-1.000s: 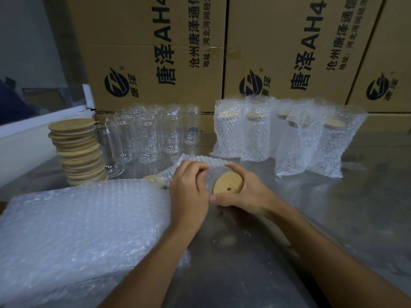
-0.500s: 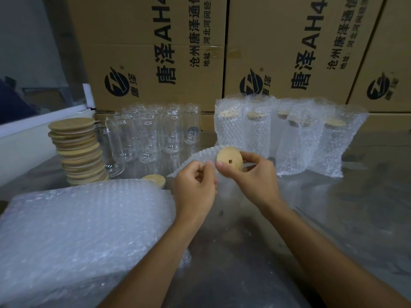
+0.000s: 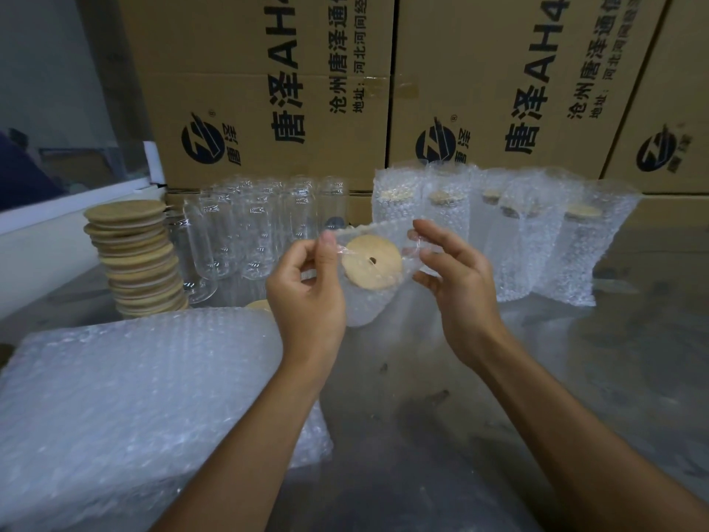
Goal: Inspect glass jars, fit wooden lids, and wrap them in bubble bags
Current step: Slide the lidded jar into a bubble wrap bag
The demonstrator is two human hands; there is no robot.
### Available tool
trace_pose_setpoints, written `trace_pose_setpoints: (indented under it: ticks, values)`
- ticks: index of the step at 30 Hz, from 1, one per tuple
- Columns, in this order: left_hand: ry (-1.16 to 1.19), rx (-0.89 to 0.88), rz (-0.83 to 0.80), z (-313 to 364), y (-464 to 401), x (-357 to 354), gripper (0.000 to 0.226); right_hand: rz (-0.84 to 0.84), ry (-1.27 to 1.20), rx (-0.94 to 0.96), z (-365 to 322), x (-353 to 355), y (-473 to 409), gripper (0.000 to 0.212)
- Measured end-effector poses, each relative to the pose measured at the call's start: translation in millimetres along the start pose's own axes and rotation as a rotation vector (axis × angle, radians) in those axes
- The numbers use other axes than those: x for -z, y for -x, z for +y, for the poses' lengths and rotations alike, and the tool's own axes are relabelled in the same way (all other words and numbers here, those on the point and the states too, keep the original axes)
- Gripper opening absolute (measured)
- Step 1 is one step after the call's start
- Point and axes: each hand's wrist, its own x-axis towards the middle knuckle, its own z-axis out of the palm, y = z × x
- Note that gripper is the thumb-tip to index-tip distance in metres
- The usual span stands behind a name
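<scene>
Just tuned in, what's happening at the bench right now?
A person is bagging a lidded glass jar. The left hand and right hand each pinch an edge of the bubble bag's mouth, holding it raised above the table, with the jar's wooden lid facing the camera inside. Behind on the right stand wrapped jars; bare glass jars and a stack of wooden lids wait on the left, beside a pile of bubble bags.
</scene>
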Motion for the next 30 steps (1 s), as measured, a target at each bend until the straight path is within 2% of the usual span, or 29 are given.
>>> trace_pose_setpoints:
  ticks: [3,7,10,12,14,16,19,23,27,30]
  values:
    - [-0.015,-0.013,0.037,0.9,-1.7,1.1,0.024,-0.042,-0.005,0.023,0.0,0.0,0.3,0.051]
    - [-0.06,-0.108,-0.006,-0.9,1.1,1.8,0.009,-0.042,0.24,0.219,-2.5,-2.4,4.5,0.051]
    - [-0.089,-0.139,-0.11,-5.1,6.4,2.7,0.031,0.015,0.352,0.326,-2.7,-5.7,6.5,0.036]
    - [0.014,-0.035,-0.177,-6.8,9.0,2.2,0.039,0.069,0.352,0.363,-2.1,-6.2,6.9,0.022]
    - [0.057,0.043,-0.241,-11.5,9.5,3.5,0.059,0.102,0.339,0.374,-1.9,-7.4,7.8,0.02]
    - [0.024,0.04,-0.328,-17.6,9.9,6.0,0.082,0.123,0.321,0.348,-1.8,-8.2,8.1,0.02]
    - [-0.018,0.01,-0.499,-21.5,11.9,8.2,0.089,0.155,0.257,0.259,-1.6,-7.9,7.7,0.023]
    - [-0.164,-0.096,-0.662,-21.5,18.2,9.2,0.103,0.313,0.184,0.177,-1.3,-3.3,3.9,0.028]
    - [-0.503,-0.295,-0.699,-27.8,22.6,4.8,0.114,0.424,0.061,0.041,0.7,-0.6,0.2,0.031]
    - [-0.459,-0.216,-0.576,-32.1,27.1,-1.6,0.104,0.409,-0.035,-0.094,-2.4,-0.2,-0.4,0.026]
